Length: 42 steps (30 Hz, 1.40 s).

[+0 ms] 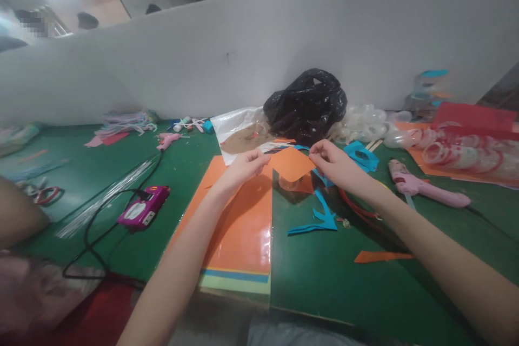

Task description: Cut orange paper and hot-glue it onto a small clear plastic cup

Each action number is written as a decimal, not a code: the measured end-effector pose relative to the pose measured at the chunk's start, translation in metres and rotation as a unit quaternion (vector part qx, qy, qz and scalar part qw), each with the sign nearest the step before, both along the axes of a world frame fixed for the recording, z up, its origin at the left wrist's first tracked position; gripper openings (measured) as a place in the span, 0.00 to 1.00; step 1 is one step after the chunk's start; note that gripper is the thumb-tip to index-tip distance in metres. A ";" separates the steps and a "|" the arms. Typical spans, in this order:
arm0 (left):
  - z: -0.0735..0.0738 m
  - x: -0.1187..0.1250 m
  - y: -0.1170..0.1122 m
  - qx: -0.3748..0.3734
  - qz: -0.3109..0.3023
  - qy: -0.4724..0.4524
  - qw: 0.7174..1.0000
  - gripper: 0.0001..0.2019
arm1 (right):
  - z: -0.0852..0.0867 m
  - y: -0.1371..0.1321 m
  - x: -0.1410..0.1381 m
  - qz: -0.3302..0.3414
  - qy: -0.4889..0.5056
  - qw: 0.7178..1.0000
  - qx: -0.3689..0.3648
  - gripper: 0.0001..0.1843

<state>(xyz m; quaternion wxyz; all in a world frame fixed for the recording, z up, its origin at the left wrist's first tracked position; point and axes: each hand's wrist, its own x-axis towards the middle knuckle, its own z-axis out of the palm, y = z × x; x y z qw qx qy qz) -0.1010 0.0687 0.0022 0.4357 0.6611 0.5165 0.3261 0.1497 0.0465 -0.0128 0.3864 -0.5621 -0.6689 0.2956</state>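
Note:
Between my two hands an orange sheet piece [294, 164] is held up by its opposite corners, above the table. My left hand [249, 165] pinches its left corner, over a stack of orange sheets [243, 227] with blue and pale green layers showing at the near edge. The right corner is pinched by the fingers of my right hand [326, 158]. Below the piece lie another orange scrap and a roundish clear item, partly hidden. Blue cut scraps [318, 219] lie close by on the green table [312, 275].
A black plastic bag [310, 105] sits at the back, beside clear plastic cups [365, 121]. Pink glue guns lie right [425, 186] and left [167, 140]. A magenta power strip [145, 208] with a black cable is at left, near clear sticks [107, 197]. Another person's arm [18, 213] enters at far left.

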 end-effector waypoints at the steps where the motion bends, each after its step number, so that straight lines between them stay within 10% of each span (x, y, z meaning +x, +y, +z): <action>1: -0.002 0.000 0.001 -0.001 0.001 0.002 1.000 0.17 | -0.001 0.000 0.000 0.000 0.000 1.000 0.001 0.06; 32: -0.008 -0.001 -0.002 0.002 -0.018 0.027 0.999 0.18 | -0.037 0.010 0.006 -0.006 -0.065 0.995 0.078 0.08; 42: -0.008 -0.002 -0.004 0.013 -0.027 0.030 0.999 0.19 | -0.010 -0.007 -0.004 -0.022 -0.210 0.930 0.301 0.27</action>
